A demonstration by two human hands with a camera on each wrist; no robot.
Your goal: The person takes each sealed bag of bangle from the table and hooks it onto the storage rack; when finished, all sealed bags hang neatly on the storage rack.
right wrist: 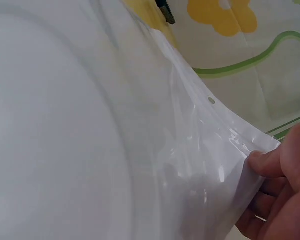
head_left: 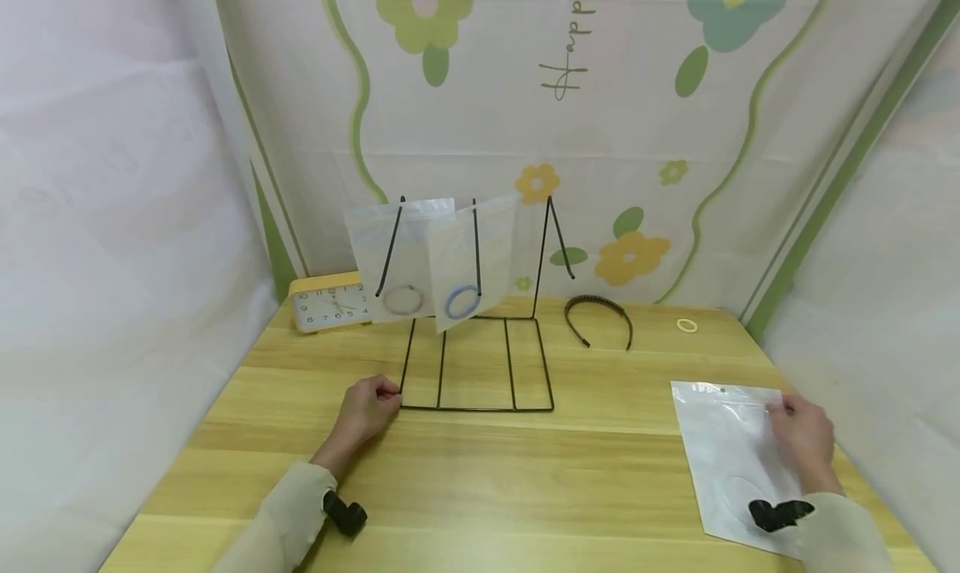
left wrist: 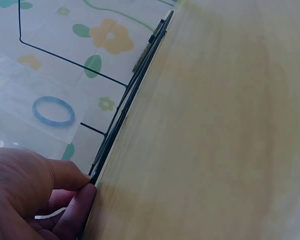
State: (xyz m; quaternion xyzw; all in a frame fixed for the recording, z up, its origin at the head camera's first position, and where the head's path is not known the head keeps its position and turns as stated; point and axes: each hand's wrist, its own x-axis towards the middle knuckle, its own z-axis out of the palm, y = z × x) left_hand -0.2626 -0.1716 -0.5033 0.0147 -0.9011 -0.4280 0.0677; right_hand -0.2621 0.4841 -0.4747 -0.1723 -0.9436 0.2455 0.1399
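Observation:
My left hand pinches the front left corner of a black wire display rack that stands on the table. In the left wrist view, the thumb and fingers meet on the rack's bar. Two translucent zip bags hang from the rack's hooks: the left bag holds a reddish ring, the right bag a blue ring. The third hook carries nothing. At the right, my right hand pinches the upper right corner of a white zip bag; a faint round outline shows through it.
A yellow-framed clock stands at the back left, partly behind the hanging bag. Behind the rack's right side lies a dark headband, and farther right a pale yellow ring. Fabric walls enclose the table on the back and sides.

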